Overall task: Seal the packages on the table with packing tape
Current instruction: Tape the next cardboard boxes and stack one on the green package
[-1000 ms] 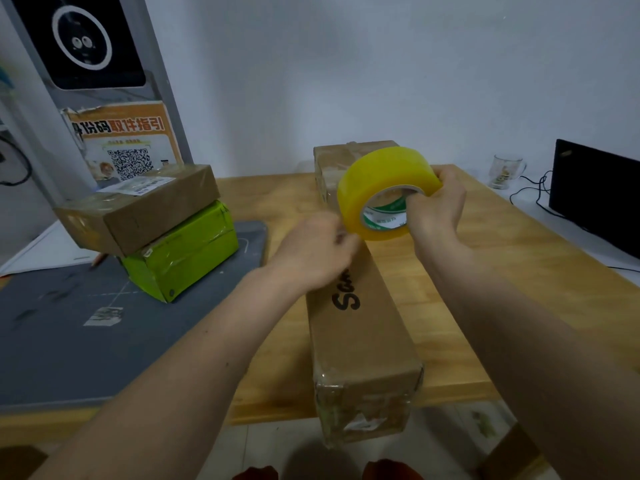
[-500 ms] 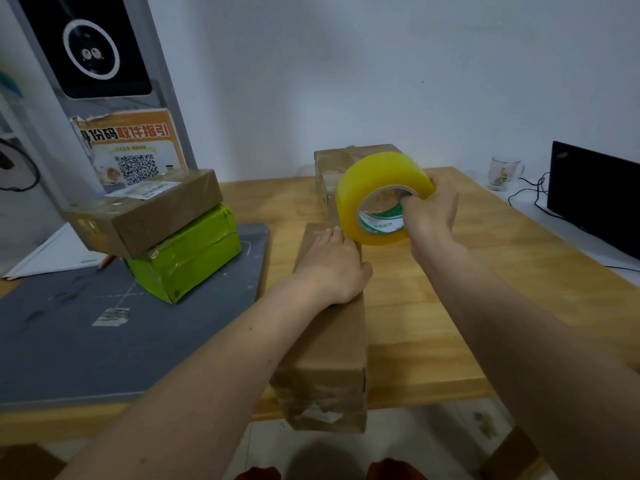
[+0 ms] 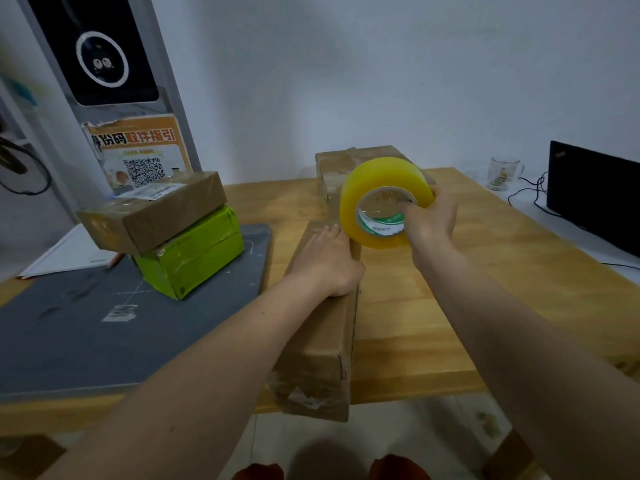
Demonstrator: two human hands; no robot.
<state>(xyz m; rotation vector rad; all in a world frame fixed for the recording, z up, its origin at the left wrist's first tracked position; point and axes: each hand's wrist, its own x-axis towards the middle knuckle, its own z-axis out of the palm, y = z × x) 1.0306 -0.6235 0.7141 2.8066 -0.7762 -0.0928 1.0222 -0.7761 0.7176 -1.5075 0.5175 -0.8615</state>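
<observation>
The right hand (image 3: 429, 220) is gripping a roll of yellow packing tape (image 3: 381, 202), fingers hooked through its core and thumb curling over the outer rim, holding it up in the air just past the far end of a long cardboard box (image 3: 322, 334). The right forearm is reaching forward and slightly inward from the lower right. The left hand (image 3: 329, 261) is lying flat, palm down, fingers together and pointing away, pressing on the far end of that box's top; it is clamped on nothing. The left arm is stretching in from the lower left.

The long box is lying lengthwise on the wooden table (image 3: 450, 306), its near end hanging over the table's front edge. That near end is already showing wrinkled clear tape, so it is looking partly sealed; whether a strip is running from the roll to the box cannot be told. Behind the roll, another brown box (image 3: 346, 161) is standing on the table. To the left, a brown parcel (image 3: 156, 209) is sitting on a green box (image 3: 194, 251) on a grey mat (image 3: 86, 323); both are looking glossy with wrap. Most of the work is probably still remaining.
</observation>
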